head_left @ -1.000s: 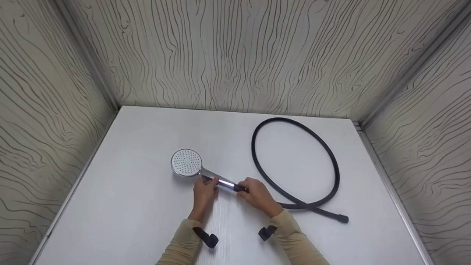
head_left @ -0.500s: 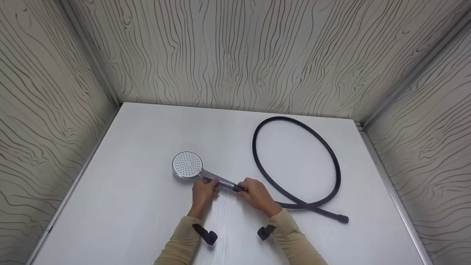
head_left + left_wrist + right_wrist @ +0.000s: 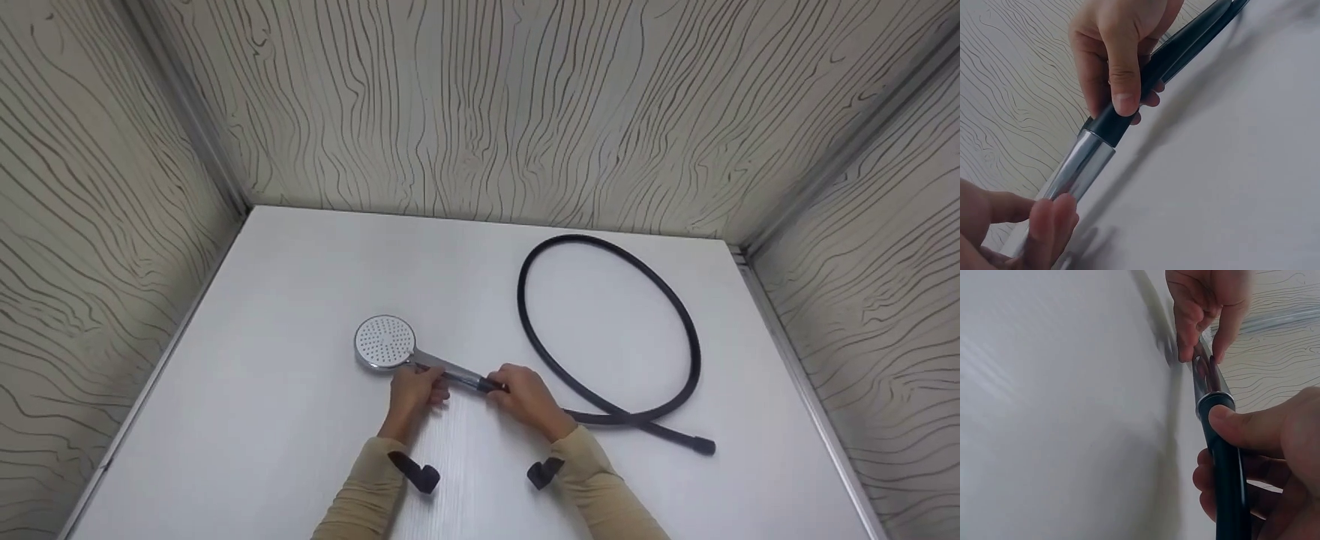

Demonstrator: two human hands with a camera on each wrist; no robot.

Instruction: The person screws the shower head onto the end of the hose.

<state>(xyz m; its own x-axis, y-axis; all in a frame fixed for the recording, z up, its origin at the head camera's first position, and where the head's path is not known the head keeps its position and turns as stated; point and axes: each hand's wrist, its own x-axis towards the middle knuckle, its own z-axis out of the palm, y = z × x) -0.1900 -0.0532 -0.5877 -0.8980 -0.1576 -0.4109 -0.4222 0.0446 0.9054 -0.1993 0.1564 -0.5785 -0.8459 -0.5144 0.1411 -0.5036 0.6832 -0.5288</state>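
A chrome handheld shower head (image 3: 385, 341) with a round white spray face pointing up lies toward the left of the hands. My left hand (image 3: 412, 390) pinches its chrome handle (image 3: 1081, 166) between thumb and fingers, just behind the round head. At the handle's lower end, my right hand (image 3: 527, 395) grips the black end of a shower hose (image 3: 1223, 467), thumb on top and fingers curled beneath. In both wrist views the black end meets the chrome handle in line. The hose (image 3: 696, 345) runs on under the right wrist into a large loop.
The loop lies on the white table (image 3: 300, 285) at the right, crossing itself near the front. Its free end fitting (image 3: 703, 446) points right. Wood-grain panels (image 3: 465, 105) wall the table at the back and both sides. A black wrist mount (image 3: 420, 476) sits on each sleeve.
The shower head's round end has come slightly nearer the body. The left fingers have shifted a little on the handle. The right hand keeps its grip at the joint.
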